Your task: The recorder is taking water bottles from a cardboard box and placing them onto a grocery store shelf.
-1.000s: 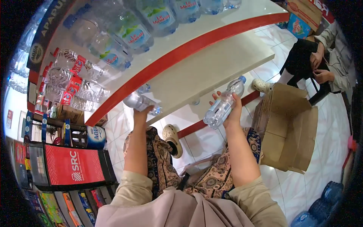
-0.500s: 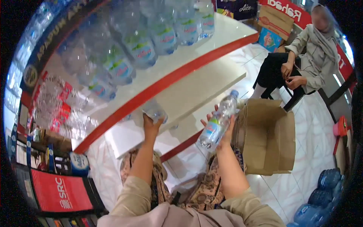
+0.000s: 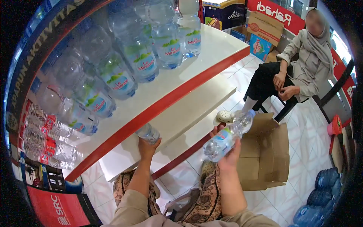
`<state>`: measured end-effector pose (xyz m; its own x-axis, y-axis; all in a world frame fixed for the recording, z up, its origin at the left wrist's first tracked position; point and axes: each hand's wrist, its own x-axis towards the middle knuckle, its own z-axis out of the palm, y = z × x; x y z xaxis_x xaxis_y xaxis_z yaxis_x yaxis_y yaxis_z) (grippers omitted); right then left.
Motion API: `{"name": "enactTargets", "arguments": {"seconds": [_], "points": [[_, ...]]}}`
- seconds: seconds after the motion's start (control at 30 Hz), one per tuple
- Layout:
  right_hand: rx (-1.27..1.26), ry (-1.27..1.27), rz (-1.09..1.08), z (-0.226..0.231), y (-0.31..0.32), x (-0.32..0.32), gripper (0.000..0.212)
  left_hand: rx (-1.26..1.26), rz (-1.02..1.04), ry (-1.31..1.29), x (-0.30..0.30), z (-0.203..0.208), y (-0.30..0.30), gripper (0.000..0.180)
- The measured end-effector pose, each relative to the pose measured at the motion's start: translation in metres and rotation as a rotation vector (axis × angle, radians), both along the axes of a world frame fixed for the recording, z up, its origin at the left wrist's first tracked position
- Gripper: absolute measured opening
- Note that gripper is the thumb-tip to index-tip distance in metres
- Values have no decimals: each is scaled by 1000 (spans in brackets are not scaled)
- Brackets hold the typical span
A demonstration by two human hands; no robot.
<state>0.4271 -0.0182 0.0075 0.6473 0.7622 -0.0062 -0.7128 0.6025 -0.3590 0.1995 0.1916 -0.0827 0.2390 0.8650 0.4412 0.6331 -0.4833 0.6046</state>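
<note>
My left hand (image 3: 147, 148) is closed around the lower part of a clear water bottle (image 3: 148, 134) on the lower shelf (image 3: 177, 117); the upper shelf hides the rest of that bottle. In my right hand (image 3: 231, 154), to the right of the shelves, is a second clear plastic water bottle (image 3: 219, 145). It has a green and blue label, a blue cap and lies tilted, its cap pointing up and to the right. Several similar large bottles (image 3: 141, 62) stand in a row on the white upper shelf (image 3: 215, 47) with a red front edge.
An open cardboard box (image 3: 281, 151) sits on the tiled floor beside my right hand. Behind it a person (image 3: 306, 62) sits on a chair. Smaller red-labelled bottles (image 3: 47, 145) stand at the left. Large blue water jugs (image 3: 310, 215) are at the lower right.
The view has shifted, so the shelves appear lower and further left. My right hand's bottle leans more to the right. My left hand stays on the lower-shelf bottle.
</note>
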Motion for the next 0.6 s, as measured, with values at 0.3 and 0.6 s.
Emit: {"name": "enactTargets", "arguments": {"seconds": [0.3, 0.6], "points": [[-112, -210, -202, 39, -3, 56, 79, -30, 2, 146, 6, -3, 2, 81], [-111, -659, -323, 154, 48, 162, 50, -28, 8, 147, 2, -6, 0, 78]]}}
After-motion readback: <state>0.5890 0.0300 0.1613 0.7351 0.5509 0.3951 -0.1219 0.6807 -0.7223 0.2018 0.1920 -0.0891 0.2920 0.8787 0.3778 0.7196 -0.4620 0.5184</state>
